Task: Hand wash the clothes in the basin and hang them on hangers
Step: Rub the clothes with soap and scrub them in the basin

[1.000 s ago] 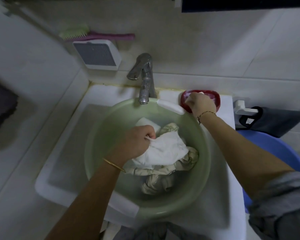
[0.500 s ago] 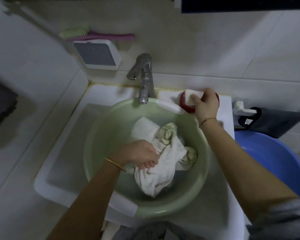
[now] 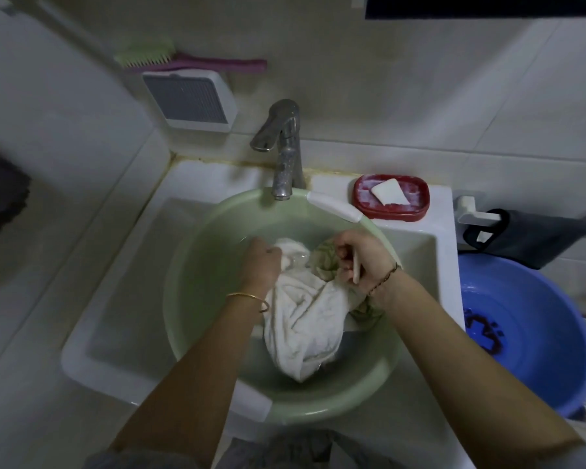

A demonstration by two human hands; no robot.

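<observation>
A pale green basin [image 3: 200, 275] sits in the white sink [image 3: 115, 319] under the faucet [image 3: 286, 154]. In it lies a wet white garment [image 3: 305, 323] over a green-patterned cloth [image 3: 323, 258]. My left hand [image 3: 261, 265] grips the white garment at its upper left edge. On the upper right side, my right hand [image 3: 362, 258] has its fingers curled round the bunched fabric. A white bar of soap [image 3: 388, 193] lies in the red soap dish [image 3: 416, 211] on the sink's back right corner.
A blue basin [image 3: 538, 336] stands to the right of the sink. Above it a dark cloth [image 3: 535, 238] hangs on a white rail. On the wall at the back are a grey box [image 3: 190, 99] and a green-and-pink brush [image 3: 183, 60].
My right hand set the soap back in the red dish and came down into the basin to grip the clothes. My left hand shifted up along the white garment.
</observation>
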